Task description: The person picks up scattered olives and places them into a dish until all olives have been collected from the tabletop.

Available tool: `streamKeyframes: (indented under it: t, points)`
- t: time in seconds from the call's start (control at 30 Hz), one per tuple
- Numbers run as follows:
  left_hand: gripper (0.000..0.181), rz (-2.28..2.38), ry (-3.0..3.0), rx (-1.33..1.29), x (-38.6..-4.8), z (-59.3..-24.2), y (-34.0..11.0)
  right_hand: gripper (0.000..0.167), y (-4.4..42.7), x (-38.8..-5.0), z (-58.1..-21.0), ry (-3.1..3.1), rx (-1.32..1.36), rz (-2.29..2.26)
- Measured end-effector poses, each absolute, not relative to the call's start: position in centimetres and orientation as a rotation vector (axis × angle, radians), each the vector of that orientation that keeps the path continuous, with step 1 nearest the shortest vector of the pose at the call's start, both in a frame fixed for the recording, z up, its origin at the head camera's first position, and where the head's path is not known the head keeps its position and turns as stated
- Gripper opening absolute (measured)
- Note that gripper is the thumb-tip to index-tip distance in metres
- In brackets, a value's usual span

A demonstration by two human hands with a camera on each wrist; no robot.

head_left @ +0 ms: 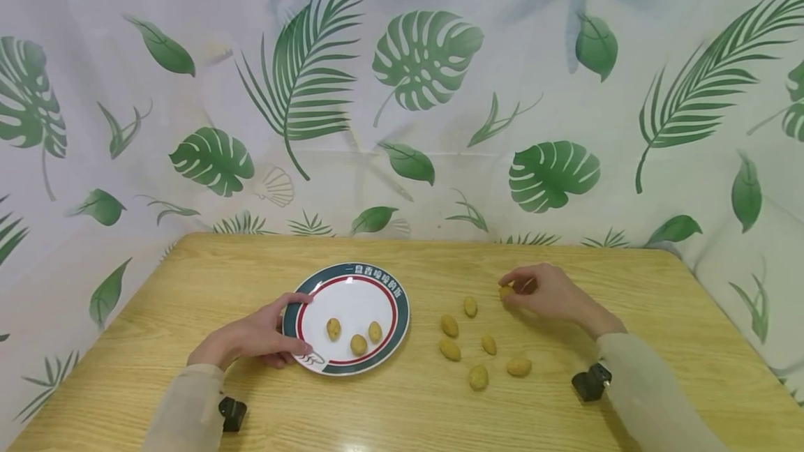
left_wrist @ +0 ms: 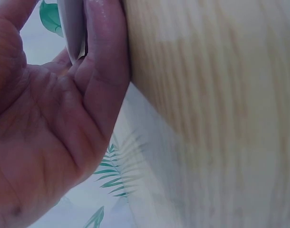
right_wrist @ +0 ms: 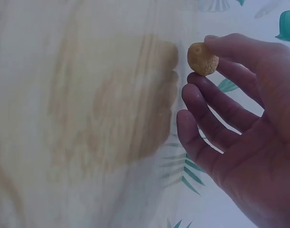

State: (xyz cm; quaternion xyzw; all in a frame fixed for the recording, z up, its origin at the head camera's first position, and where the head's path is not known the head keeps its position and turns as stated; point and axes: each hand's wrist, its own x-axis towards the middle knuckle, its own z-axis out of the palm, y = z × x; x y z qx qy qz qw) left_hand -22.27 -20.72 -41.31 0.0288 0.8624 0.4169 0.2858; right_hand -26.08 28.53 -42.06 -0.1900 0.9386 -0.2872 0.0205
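Note:
A white plate (head_left: 348,298) with a dark green rim and a red ring rests on the table at centre left. Three small yellow-brown oval fruits (head_left: 359,344) lie on it. My left hand (head_left: 257,333) grips the plate's left rim; in the left wrist view the plate edge (left_wrist: 72,28) sits between its thumb and fingers. To the right, my right hand (head_left: 549,295) pinches one wrinkled yellow-brown oval fruit (right_wrist: 202,59) between thumb and fingertips, with a round scar on its end. The other fingers are bent loosely below it.
Several more of these oval fruits (head_left: 449,349) lie scattered on the wooden table (head_left: 402,410) between the plate and my right hand. A leaf-patterned cloth (head_left: 465,180) hangs behind the table's back edge.

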Motion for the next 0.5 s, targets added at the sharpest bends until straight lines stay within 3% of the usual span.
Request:
streamKeyframes:
  t: [0.5]
  points:
    - [0.089,1.114,2.302,0.086,-22.4,-41.0,-20.7,0.028,26.5,-24.8,-41.2,2.919,-0.632,-0.988]
